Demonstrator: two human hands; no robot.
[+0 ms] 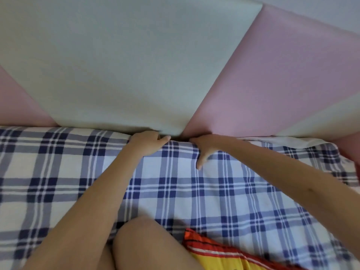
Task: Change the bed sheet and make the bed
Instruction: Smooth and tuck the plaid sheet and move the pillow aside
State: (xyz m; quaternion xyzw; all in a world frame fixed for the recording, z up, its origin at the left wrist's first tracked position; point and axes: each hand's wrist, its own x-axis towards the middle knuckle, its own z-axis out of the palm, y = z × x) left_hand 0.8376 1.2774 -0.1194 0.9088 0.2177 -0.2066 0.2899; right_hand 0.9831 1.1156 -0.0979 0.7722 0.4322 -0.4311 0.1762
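Pink-and-white padded headboard (136, 65) meets the plaid sheet (224, 191), orange-yellow cloth (218, 256) lying nearby.

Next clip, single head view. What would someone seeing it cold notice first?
First, two bare arms reach to the far edge of the blue plaid sheet, where the left hand and right hand press it against the wall, the left fingers hidden in the gap. Behind them rise a white panel and a pink panel, both padded. At the bottom edge are a bare knee and an orange-yellow cloth.
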